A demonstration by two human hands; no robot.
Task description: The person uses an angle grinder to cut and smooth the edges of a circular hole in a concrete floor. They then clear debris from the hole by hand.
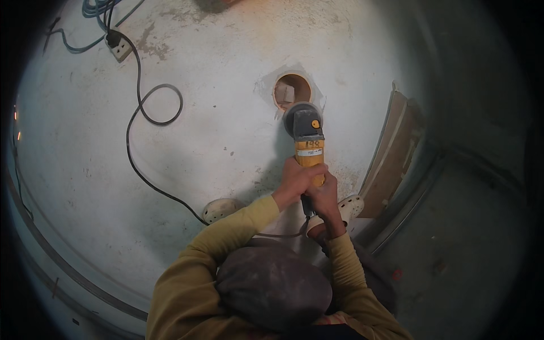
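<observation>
Both my hands are closed around a yellow and dark grey angle grinder [310, 144]. My left hand [294, 181] wraps the upper part of its yellow body, and my right hand [324, 197] grips lower down, towards the cord end. The grinder's head points away from me, with the disc [289, 120] partly hidden under it. That disc lies at the near edge of a round hole [293, 90] with an orange-brown rim, set in the pale surface. Whether the disc touches the rim, I cannot tell. Inside the hole, a light blocky piece is visible.
A dark cord [136, 150] loops across the pale surface to a white socket block [120, 50] at the far left, beside coiled blue cable [96, 8]. Brown flat boards [391, 150] lie at right. Pale perforated clogs [222, 209] are on my feet.
</observation>
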